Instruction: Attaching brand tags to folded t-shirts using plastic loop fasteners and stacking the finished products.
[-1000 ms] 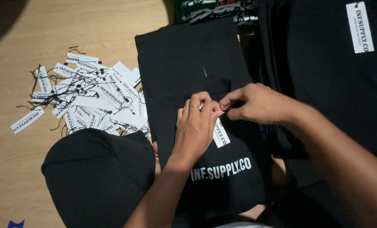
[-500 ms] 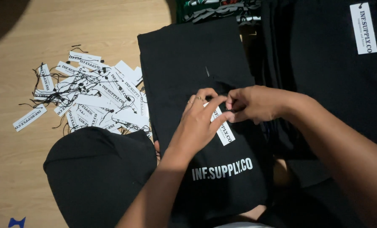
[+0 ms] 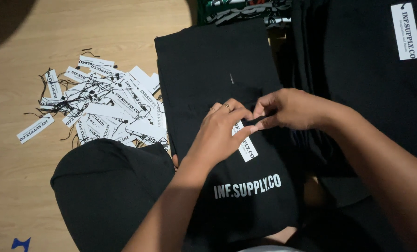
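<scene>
While your left hand (image 3: 220,135) and right hand (image 3: 288,109) pinch the white hang tag (image 3: 246,144) at mid-scene on the folded black garment (image 3: 218,70), its string could slip free if either pinch loosens.

A folded black cotton garment with white printed lettering (image 3: 227,84) lies flat at the centre, its long side running from twelve to six o'clock. A white rectangular paper hang tag (image 3: 246,142) rests on it, tilted toward five o'clock, partly covered by fingers.
</scene>
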